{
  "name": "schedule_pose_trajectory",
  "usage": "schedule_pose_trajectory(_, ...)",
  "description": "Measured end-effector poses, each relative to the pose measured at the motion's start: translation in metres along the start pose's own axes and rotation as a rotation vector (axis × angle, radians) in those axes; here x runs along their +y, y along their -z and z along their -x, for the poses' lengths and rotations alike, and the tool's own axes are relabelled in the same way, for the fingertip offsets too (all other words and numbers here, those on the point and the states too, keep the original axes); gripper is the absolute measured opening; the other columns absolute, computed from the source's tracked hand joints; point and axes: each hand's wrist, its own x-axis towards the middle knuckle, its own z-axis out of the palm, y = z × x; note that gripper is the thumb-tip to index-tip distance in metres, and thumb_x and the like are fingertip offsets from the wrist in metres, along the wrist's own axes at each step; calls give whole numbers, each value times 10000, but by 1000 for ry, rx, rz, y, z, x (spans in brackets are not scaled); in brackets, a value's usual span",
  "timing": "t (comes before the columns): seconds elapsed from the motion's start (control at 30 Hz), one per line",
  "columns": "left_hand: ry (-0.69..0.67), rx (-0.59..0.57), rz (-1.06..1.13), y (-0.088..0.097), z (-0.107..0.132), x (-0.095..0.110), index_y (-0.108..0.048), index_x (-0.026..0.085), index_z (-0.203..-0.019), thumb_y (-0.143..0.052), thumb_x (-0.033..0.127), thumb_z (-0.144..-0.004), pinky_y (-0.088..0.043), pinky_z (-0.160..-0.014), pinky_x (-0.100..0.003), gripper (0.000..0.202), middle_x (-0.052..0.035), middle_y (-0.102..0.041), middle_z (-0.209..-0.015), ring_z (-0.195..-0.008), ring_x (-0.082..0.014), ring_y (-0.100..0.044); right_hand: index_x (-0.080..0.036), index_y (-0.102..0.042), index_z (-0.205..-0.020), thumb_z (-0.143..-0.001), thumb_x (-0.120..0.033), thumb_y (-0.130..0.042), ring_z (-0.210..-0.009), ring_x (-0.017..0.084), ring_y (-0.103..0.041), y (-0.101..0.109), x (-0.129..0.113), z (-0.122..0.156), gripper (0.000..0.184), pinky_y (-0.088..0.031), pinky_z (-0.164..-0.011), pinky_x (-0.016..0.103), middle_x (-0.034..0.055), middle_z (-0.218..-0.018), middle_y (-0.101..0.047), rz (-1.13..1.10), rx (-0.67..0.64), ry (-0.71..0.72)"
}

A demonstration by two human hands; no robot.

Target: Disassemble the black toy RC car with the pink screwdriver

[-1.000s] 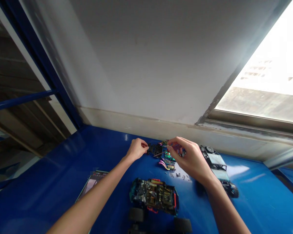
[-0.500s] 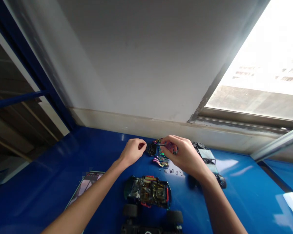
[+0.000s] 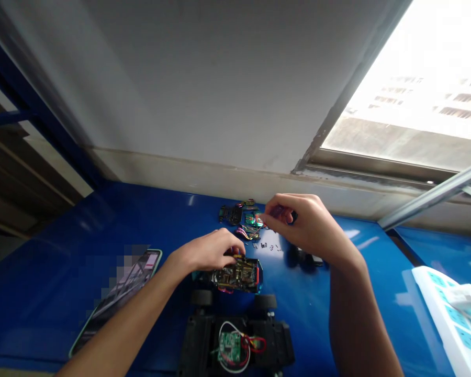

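Observation:
My left hand (image 3: 210, 251) reaches over the upside-down toy car body (image 3: 241, 277), its fingers closed on the far edge of the shell. The shell has a dark interior with red trim. My right hand (image 3: 302, 220) is raised to the right, fingers curled in a pinch. Something purple shows inside its grip, too hidden to name. Just left of its fingertips lie green and shiny small parts (image 3: 252, 219), a black plastic part (image 3: 231, 213) and coloured wires (image 3: 247, 233). Tiny screws (image 3: 264, 245) are scattered below them on the blue table.
Nearest me sits a black toy car chassis (image 3: 204, 340) with wheels, a green circuit board (image 3: 230, 346) and loose wires. A phone (image 3: 120, 298) lies left, partly under my left forearm. A white power strip (image 3: 435, 309) is at right. Wall and window rise behind.
My left hand has come down and nearer, from beside the small parts to the car body. My right hand stays raised near the small parts. The view has tipped down, showing more of the chassis.

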Motion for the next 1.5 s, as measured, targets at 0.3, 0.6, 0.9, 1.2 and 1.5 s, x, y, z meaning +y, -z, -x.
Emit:
schedule_pose_trajectory(0.3,3,308,49,6,6,33,-637,312,-1445,-680,156,-814,-543,-852,-282,651,-16,-789,-1069,-890,-221,-703,-215,-762,-891,-890,-408,-768,-641,147,-626,25,16,14,193,-499,-608,302,22,-758,-724,37,455,-139)
schedule_pose_trajectory(0.6,269,571,-49,-19,34,26,-782,230,-843,-668,295,-816,-554,-698,-263,134,-24,-768,-889,-734,-191,-700,-210,-751,-831,-899,-400,-750,-646,148,-634,26,12,14,202,-503,-622,303,17,-737,-722,25,386,-107)
schedule_pose_trajectory(0.9,489,491,-5,-32,52,20,-759,236,-678,-685,382,-809,-493,-578,-262,209,-7,-748,-642,-584,-206,-697,-202,-718,-766,-899,-293,-719,-606,109,-568,2,0,1,162,-439,-621,258,-18,-687,-683,20,153,-24)
schedule_pose_trajectory(1.2,600,404,104,-33,69,7,-766,200,-771,-648,542,-839,-566,-582,-276,368,-59,-775,-700,-639,-262,-754,-195,-712,-795,-898,-257,-710,-610,100,-559,-10,-2,-2,121,-423,-606,238,-26,-684,-648,-34,11,15)
schedule_pose_trajectory(1.5,591,308,-107,-22,71,33,-786,214,-995,-538,568,-944,-517,-622,-289,436,-21,-737,-652,-622,-226,-720,-197,-718,-811,-893,-249,-715,-613,101,-558,-10,1,-2,97,-419,-623,245,-26,-684,-652,-25,-11,21)
